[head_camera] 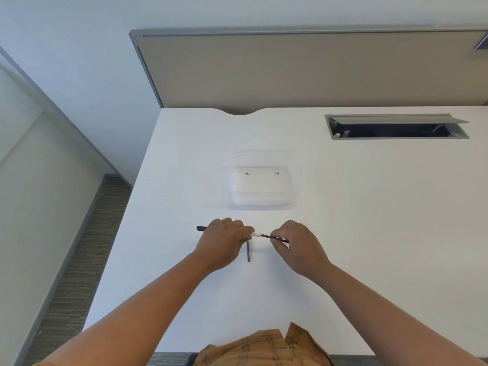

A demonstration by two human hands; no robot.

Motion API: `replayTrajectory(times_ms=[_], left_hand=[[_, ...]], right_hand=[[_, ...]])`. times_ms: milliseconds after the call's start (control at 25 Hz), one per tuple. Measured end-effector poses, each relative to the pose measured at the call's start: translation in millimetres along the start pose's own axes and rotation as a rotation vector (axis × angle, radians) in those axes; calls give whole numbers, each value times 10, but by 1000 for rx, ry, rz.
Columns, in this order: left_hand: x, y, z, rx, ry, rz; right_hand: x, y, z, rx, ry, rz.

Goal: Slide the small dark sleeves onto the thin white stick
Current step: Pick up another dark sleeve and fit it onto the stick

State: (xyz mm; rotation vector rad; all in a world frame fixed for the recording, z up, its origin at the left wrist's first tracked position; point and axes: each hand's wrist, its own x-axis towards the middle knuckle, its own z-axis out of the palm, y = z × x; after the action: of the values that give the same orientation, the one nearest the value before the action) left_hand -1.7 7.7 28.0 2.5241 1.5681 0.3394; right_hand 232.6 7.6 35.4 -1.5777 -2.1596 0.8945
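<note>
A thin white stick [256, 234] shows only as a short bare stretch between my two hands. My left hand [224, 241] is closed around it, and a dark sleeve [202, 228] on the stick pokes out past that hand's left side. My right hand [295, 243] pinches another dark sleeve [269, 236] that sits on the stick's right end, close to the bare white part. One loose dark sleeve [248, 251] lies on the white table [369, 233] just below my left fingers, pointing toward me.
A clear plastic container [264, 187] stands on the table beyond my hands. A cable hatch [396, 126] with its grey lid raised is at the back right. A grey divider panel [317, 70] closes the far edge. The table's left edge drops to carpet.
</note>
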Motion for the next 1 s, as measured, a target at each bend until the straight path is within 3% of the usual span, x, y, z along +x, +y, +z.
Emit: replayTrajectory(times_ms=[480, 760, 1000], left_hand=[[-24, -102, 114, -245, -180, -363], [46, -203, 174, -114, -182, -413], [117, -203, 214, -133, -214, -457]], right_hand=[[75, 103, -9, 57, 19, 135], [197, 126, -27, 249, 69, 282], [390, 96, -163, 402, 122, 363]])
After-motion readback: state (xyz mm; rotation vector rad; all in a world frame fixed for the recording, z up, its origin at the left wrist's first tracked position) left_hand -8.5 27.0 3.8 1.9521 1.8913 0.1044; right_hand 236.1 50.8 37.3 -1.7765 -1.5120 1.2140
